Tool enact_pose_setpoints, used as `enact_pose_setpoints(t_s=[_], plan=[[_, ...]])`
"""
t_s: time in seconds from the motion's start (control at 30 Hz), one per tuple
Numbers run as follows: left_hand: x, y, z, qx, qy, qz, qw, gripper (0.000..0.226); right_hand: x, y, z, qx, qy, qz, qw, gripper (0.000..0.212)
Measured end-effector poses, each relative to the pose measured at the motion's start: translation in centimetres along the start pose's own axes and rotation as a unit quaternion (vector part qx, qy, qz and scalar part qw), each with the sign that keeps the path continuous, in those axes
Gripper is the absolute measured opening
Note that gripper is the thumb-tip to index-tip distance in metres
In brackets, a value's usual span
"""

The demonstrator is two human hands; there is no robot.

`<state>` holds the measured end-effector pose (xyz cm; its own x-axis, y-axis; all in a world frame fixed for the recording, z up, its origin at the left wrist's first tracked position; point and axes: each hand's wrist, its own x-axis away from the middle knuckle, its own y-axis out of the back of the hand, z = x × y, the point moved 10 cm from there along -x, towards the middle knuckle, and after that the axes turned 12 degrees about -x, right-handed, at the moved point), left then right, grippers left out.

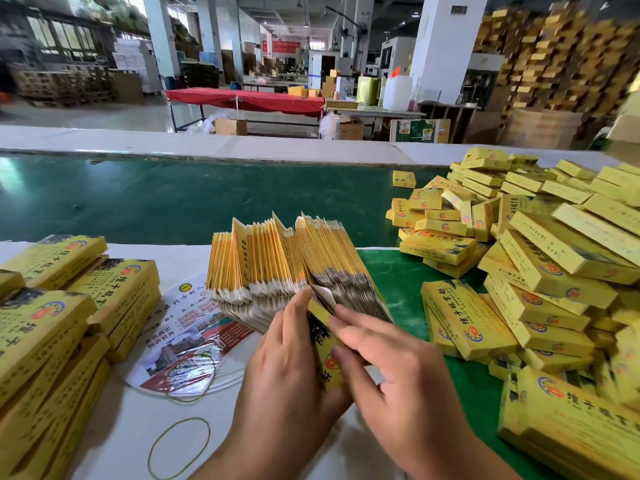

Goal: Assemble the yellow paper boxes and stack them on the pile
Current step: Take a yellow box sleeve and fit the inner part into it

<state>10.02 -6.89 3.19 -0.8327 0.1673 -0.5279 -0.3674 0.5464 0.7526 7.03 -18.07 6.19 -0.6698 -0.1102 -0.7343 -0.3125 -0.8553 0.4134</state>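
A: It's a factory floor: pillars, a red table [247, 100] far back, pallets of yellow cartons stacked high on the right. Up close, a green belt [173, 199] runs across, with a white sheet [114, 441] over the near bench.

B: And the person?

A: Both hands are on one box [323, 344], just in front of the blanks [287, 265]. The left hand [287, 368] holds it from the side, its fingers curled against the panel. The right hand [391, 368] lies over the top with its fingers bent onto the upper edge, where a white flap shows. The box looks partly opened, not yet squared; whether the flap is tucked cannot be told.

B: How much is done?

A: A good deal, by the look of it. The pile [526, 258] of finished boxes on the right spreads from the belt down to the near edge. Much is left as well: the blanks stand fanned on edge in a thick row, and more flat bundles [52, 317] lie stacked at the left.

B: Anything else on the bench?

A: A printed fan [194, 344] and two rubber bands [180, 448] beside the left wrist.
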Motion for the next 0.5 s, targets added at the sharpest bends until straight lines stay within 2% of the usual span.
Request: enact_pose_setpoints(t_s=[0.13,0.2,0.33,0.4,0.5], plan=[[0.1,1.1,-1.6,0.091,-0.043,-0.034,0.994,0.092,-0.3,1.4,0.3,-0.006,0.039,-0.037,0.999,0.020],[0.0,1.3,-2.1,0.105,-0.070,-0.034,0.991,0.079,-0.3,2.2,0.2,-0.010,0.050,-0.045,0.998,0.018],[-0.4,1.8,-1.8,0.101,-0.091,-0.048,0.990,0.037,-0.4,2.0,-0.6,-0.016,0.039,-0.018,0.999,0.014],[-0.8,2.0,-0.9,0.094,-0.084,-0.059,0.990,0.027,-0.3,1.6,-1.3,-0.040,0.017,0.006,0.999,0.015],[-1.1,2.6,-0.1,0.090,-0.086,-0.076,0.989,0.026,-0.2,1.5,-2.1,-0.081,-0.023,0.015,0.996,0.019]])
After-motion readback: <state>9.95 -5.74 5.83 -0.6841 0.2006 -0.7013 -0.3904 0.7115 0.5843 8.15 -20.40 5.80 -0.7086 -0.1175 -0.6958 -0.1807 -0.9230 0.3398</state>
